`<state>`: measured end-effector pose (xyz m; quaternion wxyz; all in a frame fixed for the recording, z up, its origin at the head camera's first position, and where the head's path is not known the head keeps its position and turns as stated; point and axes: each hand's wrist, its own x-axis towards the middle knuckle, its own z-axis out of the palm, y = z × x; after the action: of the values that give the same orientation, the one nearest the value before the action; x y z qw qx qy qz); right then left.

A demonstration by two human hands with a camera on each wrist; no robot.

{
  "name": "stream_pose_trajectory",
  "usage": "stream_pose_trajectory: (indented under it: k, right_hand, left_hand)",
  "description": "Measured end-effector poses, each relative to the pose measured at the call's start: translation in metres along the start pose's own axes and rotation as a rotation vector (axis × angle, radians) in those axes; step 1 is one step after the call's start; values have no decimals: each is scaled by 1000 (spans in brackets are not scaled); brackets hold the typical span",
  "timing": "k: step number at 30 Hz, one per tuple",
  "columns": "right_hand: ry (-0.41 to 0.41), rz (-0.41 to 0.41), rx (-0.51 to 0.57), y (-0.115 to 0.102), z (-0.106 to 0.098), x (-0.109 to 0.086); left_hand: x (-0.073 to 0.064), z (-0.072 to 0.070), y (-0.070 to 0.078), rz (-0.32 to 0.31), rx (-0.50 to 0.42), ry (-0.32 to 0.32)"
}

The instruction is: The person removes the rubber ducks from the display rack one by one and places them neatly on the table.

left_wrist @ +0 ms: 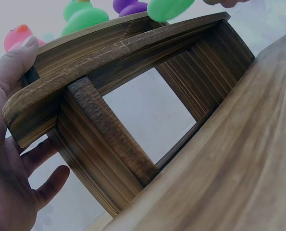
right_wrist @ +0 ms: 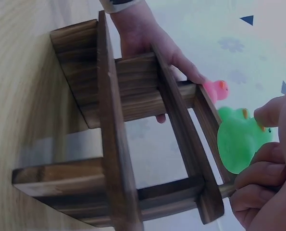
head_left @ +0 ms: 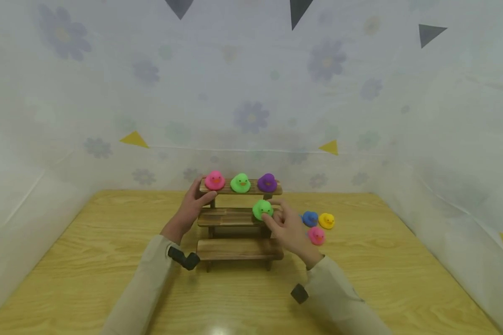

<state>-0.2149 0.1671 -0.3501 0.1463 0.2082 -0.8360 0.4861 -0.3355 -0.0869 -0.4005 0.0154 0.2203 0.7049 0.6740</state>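
Note:
A three-step wooden stand (head_left: 240, 249) stands on the table, its steps rising toward the back. At its left end my left hand (head_left: 189, 209) holds the top step, thumb in front and fingers behind. My right hand (head_left: 291, 230) pinches a green rubber duck (head_left: 261, 209) at the right end of the middle step; whether the duck touches the wood I cannot tell. On the top step sit a pink duck (head_left: 215, 181), another green duck (head_left: 241, 184) and a purple duck (head_left: 267, 183), left to right. In the right wrist view the pinched green duck (right_wrist: 241, 144) covers part of the top step.
To the right of the stand, a blue duck (head_left: 310, 218), a yellow duck (head_left: 327, 221) and a second pink duck (head_left: 316, 236) lie close together on the wood-grain table (head_left: 373, 260). A pale flowered sheet (head_left: 218, 70) encloses the back and sides.

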Motion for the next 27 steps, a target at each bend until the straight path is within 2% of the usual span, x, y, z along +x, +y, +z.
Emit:
stream_pose_trajectory:
  k: [5, 9, 14, 19, 21, 27]
  right_hand:
    - [21, 31, 8, 2, -11, -1]
    - [35, 23, 7, 6, -18, -3]
    - [19, 33, 27, 10, -28, -7]
    - [-13, 67, 2, 17, -39, -10]
    - [-21, 67, 2, 22, -43, -11]
    - [5, 95, -27, 56, -58, -10]
  left_hand:
    - [0, 1, 0, -13, -10, -1]
    - [1, 1, 1, -23, -12, -2]
    - [1, 1, 1, -25, -10, -1]
    - [0, 1, 1, -21, -10, 5]
    - [0, 1, 0, -20, -5, 7]
    - [-1, -1, 1, -41, 0, 12]
